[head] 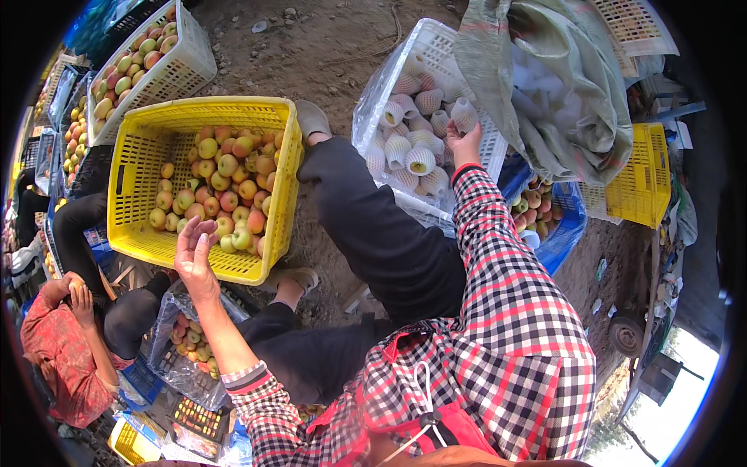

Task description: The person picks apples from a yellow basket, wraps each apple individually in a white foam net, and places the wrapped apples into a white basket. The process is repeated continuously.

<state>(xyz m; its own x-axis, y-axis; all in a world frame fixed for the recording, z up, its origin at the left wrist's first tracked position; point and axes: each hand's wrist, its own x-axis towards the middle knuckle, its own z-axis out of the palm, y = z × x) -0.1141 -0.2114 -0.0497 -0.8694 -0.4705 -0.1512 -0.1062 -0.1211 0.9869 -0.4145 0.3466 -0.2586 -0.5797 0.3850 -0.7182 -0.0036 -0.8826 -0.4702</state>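
Note:
My left hand [197, 257] is over the near edge of a yellow plastic crate [201, 105], its fingers apart and nothing in them. Loose red-and-yellow apples [227, 165] lie in that crate, heaped toward its right side. At the white crate [493, 154], lined with clear plastic film [373, 76], my right hand [465, 143] has its fingers around an apple in a white foam net sleeve [464, 115]. Below and beside it lie several more foam-netted apples [420, 160], some with the fruit showing at the sleeve's open end.
A woven sack [575, 111] of white foam sleeves [540, 87] overhangs the white crate's right side. Under it stands a blue-lined crate of apples [537, 207]. Another white crate [192, 64] of apples stands upper left. A person in a red patterned top [70, 362] sits at left.

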